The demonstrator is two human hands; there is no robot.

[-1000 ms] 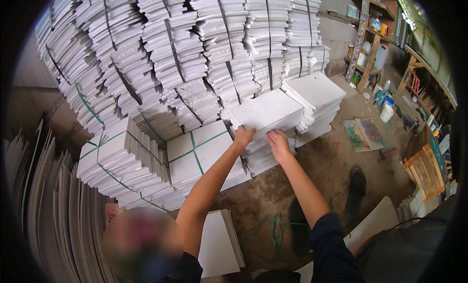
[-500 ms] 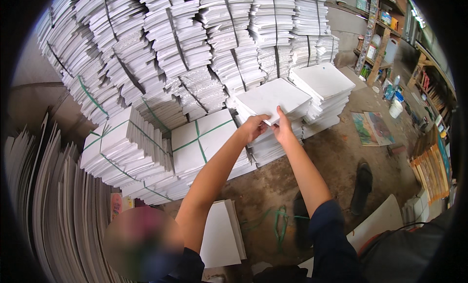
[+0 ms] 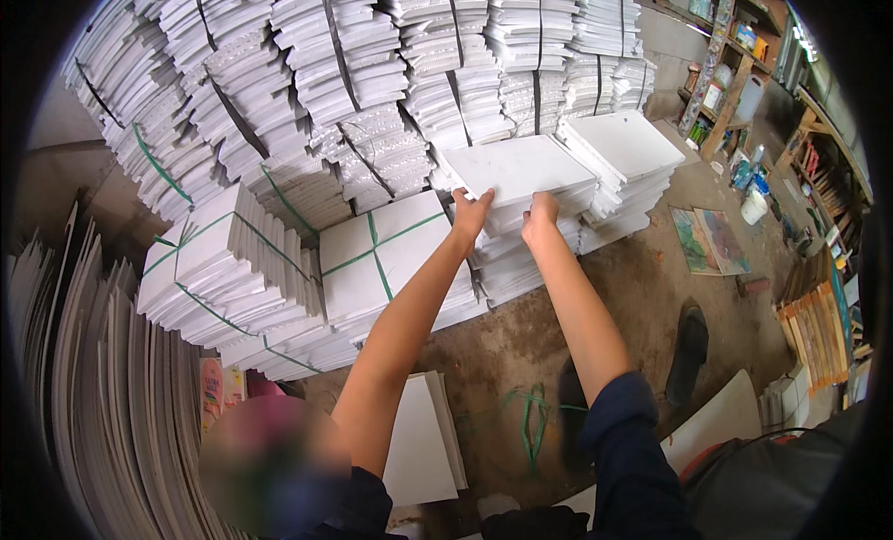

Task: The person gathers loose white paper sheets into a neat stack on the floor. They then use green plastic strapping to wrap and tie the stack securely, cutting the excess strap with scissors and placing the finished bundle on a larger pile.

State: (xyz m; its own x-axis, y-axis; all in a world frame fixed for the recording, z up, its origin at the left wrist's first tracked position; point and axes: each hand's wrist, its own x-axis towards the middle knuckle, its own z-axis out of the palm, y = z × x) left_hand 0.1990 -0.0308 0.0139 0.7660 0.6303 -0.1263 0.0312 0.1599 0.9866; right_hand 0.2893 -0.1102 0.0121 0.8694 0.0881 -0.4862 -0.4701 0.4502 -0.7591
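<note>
At white stack (image 3: 526, 166), left hand (image 3: 472, 213), right hand (image 3: 540, 216), pink lettered package (image 3: 213, 389)

On screen I can't see what the round blur (image 3: 276, 470) covers, or the white stack's side (image 3: 505, 226) behind the right hand (image 3: 539, 216).

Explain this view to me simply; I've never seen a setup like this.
There is no machine: these are a person's bare hands, seen by a wide fisheye camera worn on the head, looking down, so straight edges bend. The left hand and right hand are at the near edge of a stack of white panels; how firmly they grip is unclear. To their left is a bundle tied with green strap; behind rise tall tied stacks. Painted pictures lie on the floor.
</note>
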